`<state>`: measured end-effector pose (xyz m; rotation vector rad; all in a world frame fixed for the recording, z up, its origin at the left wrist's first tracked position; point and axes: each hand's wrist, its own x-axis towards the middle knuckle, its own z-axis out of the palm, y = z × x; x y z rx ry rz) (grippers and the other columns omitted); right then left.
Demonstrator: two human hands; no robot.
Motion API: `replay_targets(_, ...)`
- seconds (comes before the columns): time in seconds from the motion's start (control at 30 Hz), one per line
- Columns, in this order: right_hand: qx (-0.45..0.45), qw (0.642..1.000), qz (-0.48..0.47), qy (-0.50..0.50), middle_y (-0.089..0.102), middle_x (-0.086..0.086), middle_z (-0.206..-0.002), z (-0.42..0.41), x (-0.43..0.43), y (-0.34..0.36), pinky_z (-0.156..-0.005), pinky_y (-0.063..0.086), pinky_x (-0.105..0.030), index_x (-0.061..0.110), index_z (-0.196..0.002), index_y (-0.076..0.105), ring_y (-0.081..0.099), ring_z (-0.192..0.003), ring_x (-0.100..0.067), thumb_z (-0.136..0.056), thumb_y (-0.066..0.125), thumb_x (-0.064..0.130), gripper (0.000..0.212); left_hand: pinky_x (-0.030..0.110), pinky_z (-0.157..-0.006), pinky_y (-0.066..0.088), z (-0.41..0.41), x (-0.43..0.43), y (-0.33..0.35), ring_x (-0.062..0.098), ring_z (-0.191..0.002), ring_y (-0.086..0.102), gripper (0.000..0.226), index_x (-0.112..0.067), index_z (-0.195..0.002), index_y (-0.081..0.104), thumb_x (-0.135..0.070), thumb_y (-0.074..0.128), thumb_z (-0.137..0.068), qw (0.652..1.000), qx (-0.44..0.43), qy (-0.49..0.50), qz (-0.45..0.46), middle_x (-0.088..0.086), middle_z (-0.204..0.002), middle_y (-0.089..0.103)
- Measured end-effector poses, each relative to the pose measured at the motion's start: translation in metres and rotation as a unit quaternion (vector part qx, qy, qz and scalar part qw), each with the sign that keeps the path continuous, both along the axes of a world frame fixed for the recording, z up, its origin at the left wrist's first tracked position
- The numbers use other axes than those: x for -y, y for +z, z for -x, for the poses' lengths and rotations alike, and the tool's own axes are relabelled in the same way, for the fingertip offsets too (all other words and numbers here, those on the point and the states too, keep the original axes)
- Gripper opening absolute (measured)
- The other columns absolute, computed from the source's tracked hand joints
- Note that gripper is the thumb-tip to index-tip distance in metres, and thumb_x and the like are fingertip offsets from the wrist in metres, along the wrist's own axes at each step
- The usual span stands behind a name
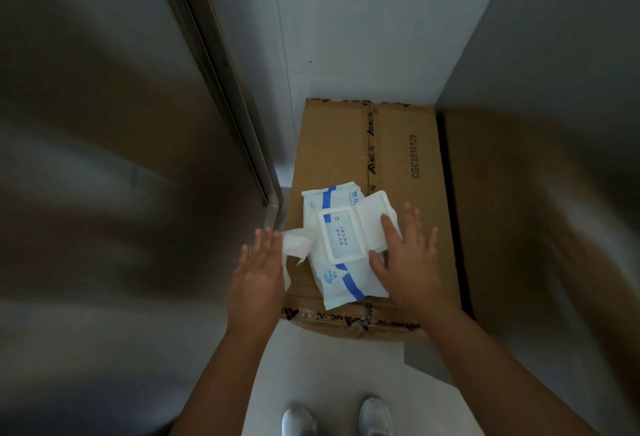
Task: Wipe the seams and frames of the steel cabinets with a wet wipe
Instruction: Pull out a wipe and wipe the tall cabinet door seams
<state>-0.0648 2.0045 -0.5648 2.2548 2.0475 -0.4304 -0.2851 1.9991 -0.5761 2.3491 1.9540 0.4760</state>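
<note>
A white wet-wipe pack (341, 283) with blue stripes lies on a cardboard box (408, 158), its plastic lid (375, 208) flipped open. A white wipe (298, 245) sticks out of the pack toward the left. My left hand (258, 272) is beside that wipe with straight fingers, its thumb side against the wipe's hanging end. My right hand (408, 259) rests flat on the pack, fingers spread, one fingertip on the lid. A steel cabinet (104, 130) fills the left, with its frame edge (225, 96) running down to the floor. Another steel cabinet (561, 123) stands at the right.
The box sits on a pale floor (311, 366) in a narrow gap between the two cabinets, against a white wall (346, 19). My two shoes (375, 415) show at the bottom edge.
</note>
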Motion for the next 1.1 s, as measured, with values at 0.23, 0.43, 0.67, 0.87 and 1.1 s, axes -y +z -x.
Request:
replay_targets(0.23,-0.054,0.998,0.004,0.012,-0.007,-0.008,-0.157,0.012,0.003,0.009,-0.115,-0.004,-0.045,0.021,-0.146,0.02,-0.006,-0.145,-0.024,-0.096,0.035,0.045,0.058,0.051,-0.086,0.036,0.007,0.007,0.0,0.041,-0.102,0.061,0.064,0.01,-0.109,0.062,0.016,0.082,-0.049,1.0,0.0,0.0,0.001,0.026,-0.11,0.064)
replay_targets(0.43,-0.129,0.989,-0.035,0.059,-0.005,0.0,-0.158,0.031,0.006,0.01,-0.115,0.0,-0.042,0.021,-0.148,0.016,0.0,-0.145,-0.017,-0.096,0.042,0.038,0.061,0.052,-0.087,0.035,0.015,0.012,-0.001,0.041,-0.102,0.061,0.064,0.01,-0.109,0.063,0.014,0.083,-0.049,1.0,0.004,0.006,0.007,0.025,-0.111,0.063)
replay_targets(0.67,-0.217,0.97,-0.044,0.098,0.004,0.005,-0.157,0.059,0.002,-0.009,-0.115,0.004,-0.037,0.019,-0.148,0.007,-0.003,-0.138,-0.003,-0.095,0.049,0.031,0.069,0.053,-0.087,0.035,0.025,0.008,-0.004,0.041,-0.104,0.06,0.062,0.009,-0.11,0.063,0.015,0.081,-0.052,1.0,0.017,0.005,0.011,0.025,-0.112,0.063)
replay_targets(0.87,-0.187,0.978,0.013,0.092,-0.012,0.003,-0.157,0.069,-0.005,-0.025,-0.116,-0.002,-0.034,0.014,-0.149,-0.001,-0.011,-0.144,-0.01,-0.097,0.042,0.036,0.072,0.054,-0.085,0.038,0.023,-0.001,-0.001,0.04,-0.102,0.062,0.065,0.009,-0.108,0.064,0.012,0.085,-0.047,1.0,0.01,-0.014,0.026,0.024,-0.11,0.065)
replay_targets(1.1,-0.114,0.985,0.017,0.131,-0.028,0.008,-0.144,0.066,-0.007,-0.043,-0.109,-0.015,-0.032,0.015,-0.147,-0.009,-0.024,-0.136,-0.008,-0.096,0.027,0.048,0.07,0.054,-0.083,0.043,0.022,-0.009,0.0,0.038,-0.102,0.063,0.069,0.007,-0.107,0.065,0.004,0.089,-0.043,0.997,-0.01,-0.026,0.07,0.022,-0.109,0.066)
